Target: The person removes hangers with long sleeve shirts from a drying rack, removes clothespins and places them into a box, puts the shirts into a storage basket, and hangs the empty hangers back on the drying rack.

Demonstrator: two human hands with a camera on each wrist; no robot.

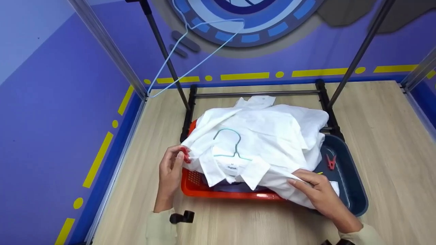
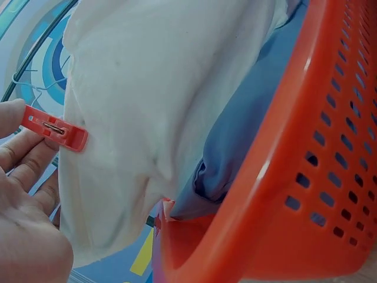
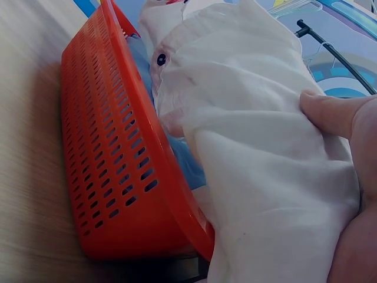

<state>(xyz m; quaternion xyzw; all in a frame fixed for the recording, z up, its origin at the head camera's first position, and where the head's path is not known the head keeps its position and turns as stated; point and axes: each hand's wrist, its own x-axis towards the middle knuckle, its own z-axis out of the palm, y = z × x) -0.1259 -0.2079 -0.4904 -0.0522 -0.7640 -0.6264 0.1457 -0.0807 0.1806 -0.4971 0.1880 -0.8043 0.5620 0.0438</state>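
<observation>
The white shirt (image 1: 276,178) hung in soft creases over the orange-red basket (image 1: 231,194), its collar (image 1: 254,173) lying toward 6 o'clock in the head view. The collar's two points flared to about 7 and 5 o'clock of a small label (image 1: 232,167) inside the neck. More white cloth was heaped toward 12 o'clock; where the shirt itself ended could not be told. The hanger (image 1: 240,139), thin teal wire, sat in the neck, its hook rising toward 12 o'clock and its tip curling round to 10. The red clip (image 2: 73,139), with a metal spring, sat at the shirt's edge, between 9 and 10 o'clock of the collar.
</observation>
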